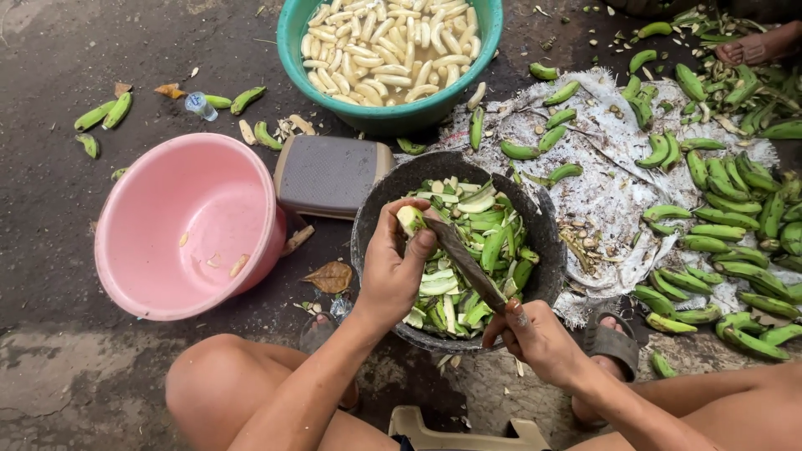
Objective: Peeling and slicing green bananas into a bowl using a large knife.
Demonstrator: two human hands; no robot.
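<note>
Banana, partly peeled and pale at its tip, sits clenched in the left hand, thumb and fingers wrapped around it over the dark basin. The right hand is closed around the handle of a knife, whose dark blade runs up toward 10 o'clock and meets the banana just below its pale end. Both hands hover above the basin, which is heaped with green peel strips.

From the basin, at 12 o'clock, stands a teal tub filled with peeled, cream-coloured bananas in water. Just beside the basin at 10 o'clock lies a grey low stool, and past it at 9 o'clock a pink basin holding only a few scraps. At 3 o'clock a worn whitish sack is spread on the ground, with unpeeled green bananas piled along its far side and scattered over it. A few loose green bananas lie at 10 o'clock on the dark ground. Another person's bare foot shows at 1 o'clock, well apart. The person's own sandalled foot rests just beside the right hand.
</note>
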